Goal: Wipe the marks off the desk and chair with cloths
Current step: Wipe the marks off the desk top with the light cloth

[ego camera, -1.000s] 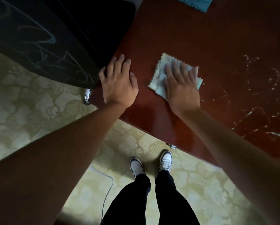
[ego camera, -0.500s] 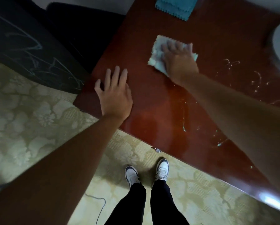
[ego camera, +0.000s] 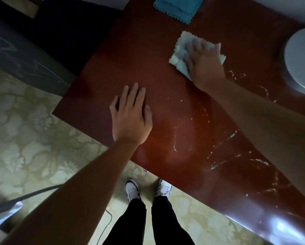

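You stand at the near edge of a glossy reddish-brown desk, looking down past your black trousers and white trainers on a pale floral carpet. A thin cable trails across the carpet by your feet.

Your left hand lies flat on the desk near its corner, palm down, fingers straight and slightly spread, holding nothing.

To the right of that hand, pale greenish-white scribble marks run across the desk top toward its right end.

Farther in, your right hand presses down on a pale cloth with zigzag edges, which lies flat on the desk; the fingers, spread out straight over it, look blurred.

Beyond that cloth, a folded teal cloth rests at the desk's far edge. A round grey object sits on the desk at the far right.

On the left, beside the desk, a dark chair carries pale scribbles of its own.
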`<state>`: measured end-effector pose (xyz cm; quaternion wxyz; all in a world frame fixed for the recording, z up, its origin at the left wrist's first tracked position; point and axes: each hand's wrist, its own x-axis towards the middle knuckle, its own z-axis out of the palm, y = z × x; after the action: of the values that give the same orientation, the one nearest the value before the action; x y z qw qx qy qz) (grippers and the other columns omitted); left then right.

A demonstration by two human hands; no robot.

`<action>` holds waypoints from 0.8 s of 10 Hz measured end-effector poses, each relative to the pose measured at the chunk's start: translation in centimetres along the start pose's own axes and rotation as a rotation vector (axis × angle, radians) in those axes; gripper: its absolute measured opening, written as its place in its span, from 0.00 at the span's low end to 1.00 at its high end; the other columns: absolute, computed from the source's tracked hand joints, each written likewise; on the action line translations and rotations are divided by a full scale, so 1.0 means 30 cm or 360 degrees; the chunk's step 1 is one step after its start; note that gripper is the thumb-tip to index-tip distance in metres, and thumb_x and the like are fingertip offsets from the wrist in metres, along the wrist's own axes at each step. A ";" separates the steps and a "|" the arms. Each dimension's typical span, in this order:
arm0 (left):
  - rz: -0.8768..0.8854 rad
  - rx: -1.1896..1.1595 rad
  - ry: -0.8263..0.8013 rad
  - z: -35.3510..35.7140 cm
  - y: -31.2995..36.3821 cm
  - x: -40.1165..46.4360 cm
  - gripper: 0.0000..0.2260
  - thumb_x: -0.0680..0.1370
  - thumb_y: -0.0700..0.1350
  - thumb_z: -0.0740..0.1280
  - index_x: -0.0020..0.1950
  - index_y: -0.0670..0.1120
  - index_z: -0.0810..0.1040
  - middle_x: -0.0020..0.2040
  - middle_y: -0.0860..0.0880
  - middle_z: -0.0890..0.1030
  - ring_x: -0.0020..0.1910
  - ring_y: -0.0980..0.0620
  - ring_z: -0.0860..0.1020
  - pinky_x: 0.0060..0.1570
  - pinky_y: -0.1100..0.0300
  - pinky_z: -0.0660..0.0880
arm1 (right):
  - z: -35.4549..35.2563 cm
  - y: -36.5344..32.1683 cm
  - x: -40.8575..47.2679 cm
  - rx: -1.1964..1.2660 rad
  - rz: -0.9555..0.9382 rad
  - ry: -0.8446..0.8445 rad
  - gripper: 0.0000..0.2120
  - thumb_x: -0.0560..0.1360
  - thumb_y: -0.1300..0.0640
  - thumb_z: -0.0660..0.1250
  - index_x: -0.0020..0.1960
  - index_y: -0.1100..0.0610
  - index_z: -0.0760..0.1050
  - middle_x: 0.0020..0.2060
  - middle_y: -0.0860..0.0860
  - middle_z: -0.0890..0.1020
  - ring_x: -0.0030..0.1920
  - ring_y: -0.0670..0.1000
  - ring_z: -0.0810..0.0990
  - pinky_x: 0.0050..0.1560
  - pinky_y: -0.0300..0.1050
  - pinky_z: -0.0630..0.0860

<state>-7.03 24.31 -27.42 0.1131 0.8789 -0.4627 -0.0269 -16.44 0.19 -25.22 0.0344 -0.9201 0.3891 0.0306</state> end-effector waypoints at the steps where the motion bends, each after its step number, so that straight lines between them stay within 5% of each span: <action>1: 0.0017 0.0019 0.0003 0.005 -0.002 -0.007 0.23 0.81 0.52 0.54 0.76 0.48 0.66 0.77 0.48 0.66 0.78 0.47 0.61 0.73 0.43 0.57 | 0.052 -0.108 -0.266 0.0065 -0.0266 0.0071 0.23 0.84 0.54 0.50 0.77 0.58 0.59 0.76 0.60 0.62 0.76 0.64 0.58 0.74 0.68 0.48; 2: 0.0004 0.0015 -0.0019 -0.004 0.008 -0.007 0.23 0.81 0.52 0.54 0.76 0.48 0.65 0.78 0.48 0.65 0.78 0.47 0.60 0.74 0.43 0.56 | 0.068 -0.164 -0.452 0.0280 -0.0533 0.0097 0.20 0.84 0.53 0.54 0.74 0.59 0.67 0.73 0.58 0.68 0.75 0.62 0.63 0.74 0.67 0.56; 4: -0.0018 0.0003 0.0015 -0.003 0.003 -0.006 0.23 0.81 0.52 0.54 0.76 0.49 0.66 0.78 0.48 0.65 0.78 0.48 0.59 0.74 0.44 0.56 | 0.019 0.004 -0.037 0.0042 -0.0038 0.0070 0.23 0.84 0.51 0.49 0.78 0.57 0.58 0.77 0.58 0.61 0.76 0.62 0.57 0.75 0.66 0.46; 5: -0.0001 -0.0023 0.0025 0.000 0.007 -0.007 0.23 0.81 0.52 0.54 0.76 0.48 0.66 0.77 0.48 0.66 0.78 0.47 0.60 0.73 0.43 0.57 | 0.049 -0.092 -0.197 0.0023 -0.0195 0.0107 0.24 0.84 0.51 0.50 0.78 0.56 0.56 0.77 0.58 0.59 0.77 0.64 0.55 0.75 0.69 0.46; 6: -0.0012 0.0012 0.0018 -0.005 0.006 -0.005 0.23 0.81 0.52 0.54 0.76 0.48 0.66 0.77 0.47 0.66 0.78 0.47 0.60 0.73 0.42 0.58 | 0.116 -0.199 -0.545 0.0251 -0.0699 0.0193 0.21 0.83 0.52 0.56 0.74 0.57 0.66 0.74 0.58 0.67 0.75 0.63 0.62 0.74 0.68 0.55; 7: -0.0004 0.0002 0.0013 -0.008 0.010 -0.007 0.23 0.81 0.52 0.54 0.76 0.48 0.67 0.77 0.47 0.66 0.78 0.47 0.60 0.73 0.42 0.58 | 0.107 -0.132 -0.500 0.0804 -0.0667 0.0030 0.20 0.83 0.50 0.57 0.72 0.55 0.68 0.69 0.58 0.74 0.71 0.59 0.70 0.71 0.62 0.66; 8: -0.0014 -0.0004 0.0018 0.000 0.006 -0.006 0.23 0.81 0.52 0.55 0.76 0.49 0.67 0.77 0.48 0.66 0.78 0.47 0.60 0.74 0.43 0.57 | 0.025 -0.020 -0.184 0.0444 0.0178 -0.0342 0.22 0.83 0.51 0.54 0.75 0.55 0.61 0.71 0.58 0.71 0.71 0.61 0.67 0.73 0.61 0.60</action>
<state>-7.26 24.36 -27.40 0.1167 0.8809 -0.4582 -0.0229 -19.89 4.60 -25.48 0.2013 -0.8747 0.4343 0.0762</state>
